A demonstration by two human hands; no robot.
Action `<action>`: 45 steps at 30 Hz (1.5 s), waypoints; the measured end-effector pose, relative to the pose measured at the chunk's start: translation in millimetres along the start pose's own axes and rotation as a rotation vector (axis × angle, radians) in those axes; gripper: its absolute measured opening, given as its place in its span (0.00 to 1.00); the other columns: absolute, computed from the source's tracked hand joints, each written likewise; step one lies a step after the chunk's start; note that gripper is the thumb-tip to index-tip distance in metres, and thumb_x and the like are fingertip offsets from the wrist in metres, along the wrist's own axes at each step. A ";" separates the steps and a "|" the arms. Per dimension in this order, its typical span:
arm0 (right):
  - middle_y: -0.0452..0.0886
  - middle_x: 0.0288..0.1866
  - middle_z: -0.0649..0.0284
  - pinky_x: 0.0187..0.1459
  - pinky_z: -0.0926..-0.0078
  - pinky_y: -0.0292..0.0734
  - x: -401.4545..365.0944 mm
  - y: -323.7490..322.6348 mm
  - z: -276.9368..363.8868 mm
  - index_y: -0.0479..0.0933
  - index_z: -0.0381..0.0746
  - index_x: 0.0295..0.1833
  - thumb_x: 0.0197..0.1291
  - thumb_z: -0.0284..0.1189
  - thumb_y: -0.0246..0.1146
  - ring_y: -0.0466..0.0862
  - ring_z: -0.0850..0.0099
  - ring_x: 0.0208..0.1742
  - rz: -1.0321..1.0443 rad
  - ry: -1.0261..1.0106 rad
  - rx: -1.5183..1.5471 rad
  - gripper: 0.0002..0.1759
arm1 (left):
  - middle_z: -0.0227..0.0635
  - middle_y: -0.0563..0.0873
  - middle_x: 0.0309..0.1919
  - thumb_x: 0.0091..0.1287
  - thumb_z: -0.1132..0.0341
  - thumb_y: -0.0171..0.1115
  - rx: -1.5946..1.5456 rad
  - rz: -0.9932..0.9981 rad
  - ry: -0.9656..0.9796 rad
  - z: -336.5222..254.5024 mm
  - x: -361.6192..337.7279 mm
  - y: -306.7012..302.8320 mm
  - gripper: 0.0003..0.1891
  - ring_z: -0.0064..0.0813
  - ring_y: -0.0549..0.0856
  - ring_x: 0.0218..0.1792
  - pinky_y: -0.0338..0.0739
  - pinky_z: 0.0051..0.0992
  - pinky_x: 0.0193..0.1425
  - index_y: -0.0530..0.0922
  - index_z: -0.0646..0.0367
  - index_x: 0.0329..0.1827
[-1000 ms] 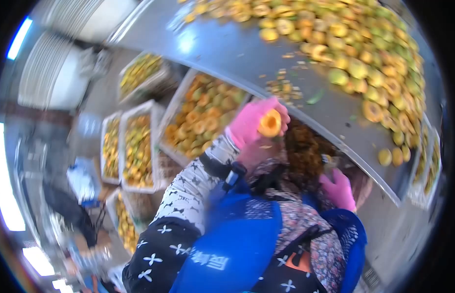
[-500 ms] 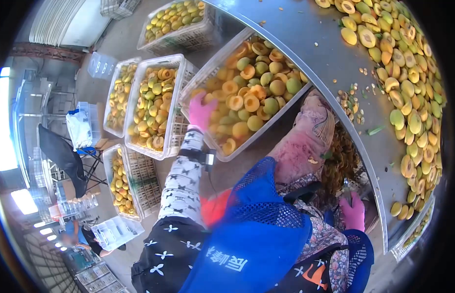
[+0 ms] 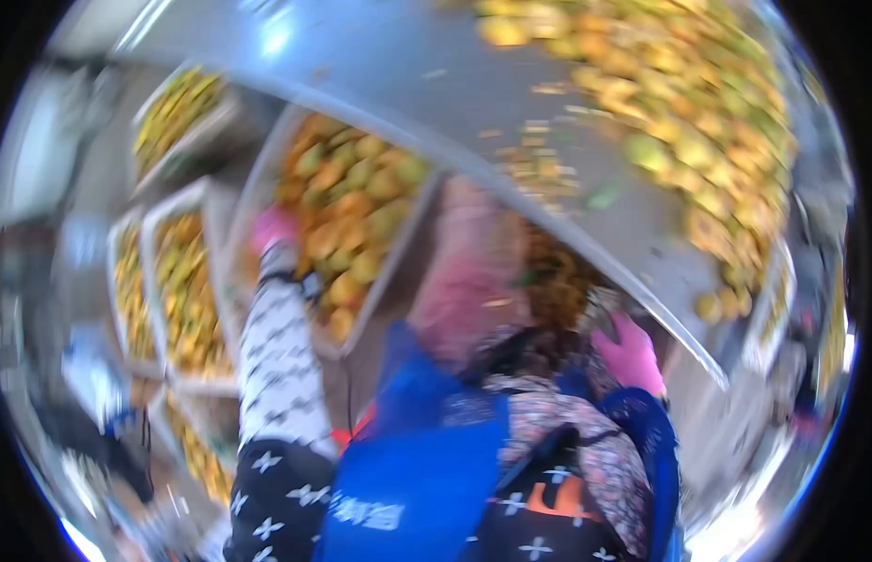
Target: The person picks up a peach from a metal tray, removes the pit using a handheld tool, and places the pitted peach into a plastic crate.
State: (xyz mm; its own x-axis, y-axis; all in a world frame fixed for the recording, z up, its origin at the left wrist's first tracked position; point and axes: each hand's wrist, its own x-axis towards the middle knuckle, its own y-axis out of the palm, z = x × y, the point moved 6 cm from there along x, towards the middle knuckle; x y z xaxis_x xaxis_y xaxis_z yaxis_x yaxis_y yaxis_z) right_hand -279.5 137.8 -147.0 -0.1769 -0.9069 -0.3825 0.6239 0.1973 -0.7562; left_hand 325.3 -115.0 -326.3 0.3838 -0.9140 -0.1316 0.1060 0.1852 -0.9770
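My left hand [image 3: 275,229], in a pink glove, is at the left side of a large crate [image 3: 405,239] of apricots [image 3: 347,225], whole and halved. Motion blur hides its fingers. Low on the right, beneath the edge of a metal table [image 3: 633,220], my right hand [image 3: 630,356], also gloved in pink, has its fingers curled. Something pale and blurred lies at its fingertips, too smeared to name. Beside that hand is a heap of brownish scraps [image 3: 558,286].
Halved apricots [image 3: 708,155] are piled along the far side of the metal table, with pits [image 3: 539,169] scattered nearer. More filled crates [image 3: 188,281] stand on the floor at left. A blue apron [image 3: 413,478] covers my lap.
The view has swung to the right and blurred, so the crates and table appear further left. My left hand stays by the crate's left side; my right hand stays below the table edge.
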 end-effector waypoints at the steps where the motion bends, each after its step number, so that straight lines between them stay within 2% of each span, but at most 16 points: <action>1: 0.84 0.42 0.45 0.43 0.57 0.78 -7.1 -15.2 1.7 0.76 0.35 0.57 0.62 0.34 0.66 0.85 0.51 0.43 -0.121 -0.108 -0.091 0.21 | 0.37 0.91 0.40 0.69 0.57 0.58 0.111 0.036 0.083 -32.9 -22.3 -55.8 0.12 0.40 0.91 0.38 0.84 0.41 0.35 0.89 0.49 0.39; 5: 0.84 0.43 0.47 0.45 0.57 0.80 -58.6 -62.1 31.5 0.76 0.37 0.56 0.59 0.34 0.69 0.86 0.50 0.45 -0.239 -0.031 0.087 0.21 | 0.41 0.88 0.47 0.70 0.65 0.62 -0.582 -0.921 0.237 -69.9 -90.2 -178.0 0.12 0.37 0.87 0.47 0.82 0.35 0.55 0.85 0.61 0.51; 7: 0.84 0.43 0.48 0.46 0.57 0.80 -71.0 -59.4 27.7 0.76 0.37 0.56 0.58 0.34 0.70 0.86 0.50 0.45 -0.166 0.038 0.224 0.22 | 0.40 0.86 0.50 0.69 0.69 0.65 -1.053 -0.825 0.490 -143.1 -140.9 -258.2 0.13 0.35 0.85 0.48 0.80 0.33 0.57 0.84 0.63 0.53; 12: 0.84 0.41 0.51 0.45 0.59 0.81 -81.4 -53.6 4.3 0.74 0.35 0.59 0.60 0.33 0.69 0.86 0.52 0.43 -0.102 -0.031 0.251 0.24 | 0.38 0.84 0.58 0.68 0.59 0.68 -1.167 0.367 1.076 -360.8 -216.3 -315.8 0.22 0.31 0.84 0.57 0.81 0.31 0.56 0.81 0.58 0.62; 15: 0.83 0.42 0.51 0.45 0.61 0.81 -90.6 -62.1 1.1 0.73 0.35 0.59 0.61 0.33 0.68 0.86 0.54 0.44 -0.215 -0.100 0.243 0.24 | 0.45 0.79 0.63 0.63 0.56 0.72 -0.834 -0.149 1.424 -468.5 -245.3 -287.9 0.31 0.36 0.86 0.53 0.82 0.31 0.54 0.76 0.57 0.68; 18: 0.83 0.42 0.51 0.46 0.61 0.81 -100.0 -66.9 -7.0 0.74 0.35 0.58 0.61 0.33 0.67 0.86 0.54 0.43 -0.323 -0.168 0.228 0.22 | 0.47 0.78 0.62 0.61 0.59 0.71 -0.702 -0.074 1.275 -529.6 -255.2 -255.7 0.30 0.36 0.87 0.49 0.83 0.30 0.52 0.76 0.55 0.68; 21: 0.84 0.41 0.51 0.45 0.60 0.81 -105.5 -73.9 -17.1 0.76 0.35 0.57 0.61 0.33 0.67 0.86 0.54 0.42 -0.359 -0.192 0.274 0.21 | 0.45 0.77 0.61 0.60 0.63 0.70 -0.807 0.134 1.197 -530.3 -261.5 -271.2 0.29 0.32 0.87 0.46 0.83 0.28 0.49 0.75 0.55 0.67; 25: 0.85 0.44 0.48 0.47 0.60 0.81 -98.2 -89.4 -24.4 0.75 0.35 0.61 0.63 0.33 0.66 0.87 0.51 0.44 -0.321 -0.096 0.658 0.22 | 0.42 0.80 0.57 0.70 0.65 0.64 -1.533 1.159 0.846 -473.9 -302.2 -286.5 0.22 0.38 0.85 0.51 0.82 0.40 0.55 0.73 0.55 0.66; 27: 0.85 0.43 0.48 0.48 0.61 0.81 -84.3 -88.5 -19.7 0.75 0.36 0.61 0.63 0.33 0.66 0.86 0.51 0.45 -0.488 -0.231 0.625 0.23 | 0.43 0.81 0.57 0.74 0.62 0.59 -1.461 0.952 1.061 -446.1 -313.9 -297.3 0.18 0.43 0.83 0.55 0.79 0.48 0.60 0.73 0.56 0.64; 29: 0.85 0.44 0.48 0.49 0.61 0.80 -76.2 -91.9 -2.3 0.75 0.36 0.61 0.63 0.33 0.66 0.86 0.51 0.46 -0.494 -0.206 0.672 0.23 | 0.45 0.81 0.57 0.76 0.59 0.55 -1.587 1.062 1.065 -424.2 -330.6 -300.8 0.17 0.46 0.81 0.58 0.75 0.52 0.65 0.74 0.58 0.62; 31: 0.85 0.44 0.48 0.48 0.62 0.80 -67.7 -93.1 19.5 0.75 0.37 0.61 0.63 0.34 0.66 0.86 0.51 0.46 -0.481 -0.165 0.763 0.23 | 0.47 0.81 0.58 0.78 0.56 0.53 -1.890 1.498 0.816 -409.7 -355.2 -301.3 0.19 0.49 0.80 0.60 0.71 0.53 0.69 0.74 0.60 0.61; 36: 0.84 0.43 0.50 0.45 0.59 0.79 -51.8 -108.2 39.3 0.77 0.38 0.57 0.60 0.34 0.69 0.85 0.50 0.45 -0.597 -0.263 0.662 0.21 | 0.46 0.77 0.64 0.70 0.64 0.57 -2.071 1.568 0.734 -382.6 -402.6 -317.5 0.27 0.47 0.76 0.64 0.66 0.45 0.74 0.67 0.59 0.71; 38: 0.84 0.42 0.51 0.44 0.57 0.79 -49.8 -118.9 39.6 0.77 0.39 0.56 0.58 0.35 0.70 0.84 0.48 0.44 -0.618 -0.354 0.517 0.22 | 0.46 0.76 0.64 0.68 0.63 0.58 -1.704 1.054 1.152 -371.5 -395.9 -334.1 0.31 0.46 0.75 0.66 0.66 0.44 0.75 0.64 0.59 0.74; 40: 0.84 0.42 0.52 0.44 0.57 0.80 -52.4 -125.7 38.2 0.77 0.39 0.56 0.58 0.34 0.70 0.84 0.49 0.44 -0.627 -0.423 0.451 0.22 | 0.47 0.76 0.64 0.67 0.63 0.58 -1.670 1.034 1.142 -366.9 -394.1 -337.8 0.32 0.45 0.75 0.66 0.66 0.43 0.75 0.64 0.59 0.75; 42: 0.84 0.42 0.52 0.45 0.58 0.80 -64.7 -132.6 42.2 0.77 0.39 0.56 0.57 0.32 0.70 0.84 0.49 0.43 -0.757 -0.489 0.400 0.21 | 0.48 0.76 0.65 0.67 0.63 0.57 -1.974 1.501 0.732 -365.5 -395.2 -330.7 0.30 0.46 0.75 0.66 0.67 0.44 0.74 0.66 0.60 0.73; 45: 0.84 0.43 0.52 0.45 0.59 0.81 -84.9 -127.4 47.3 0.77 0.39 0.56 0.57 0.31 0.71 0.85 0.50 0.42 -0.853 -0.470 0.299 0.21 | 0.49 0.77 0.63 0.72 0.64 0.54 -2.154 1.465 0.866 -363.1 -385.3 -339.8 0.24 0.49 0.76 0.65 0.69 0.47 0.72 0.69 0.61 0.70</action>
State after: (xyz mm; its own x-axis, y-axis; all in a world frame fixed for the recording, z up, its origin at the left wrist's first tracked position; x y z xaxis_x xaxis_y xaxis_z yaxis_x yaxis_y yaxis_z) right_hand -308.0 172.0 7.0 -0.3748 -0.7687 0.5183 0.6056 -0.6263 -0.4909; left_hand -191.7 43.1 -4.5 -0.7786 -0.6233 0.0732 -0.3207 0.4954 0.8073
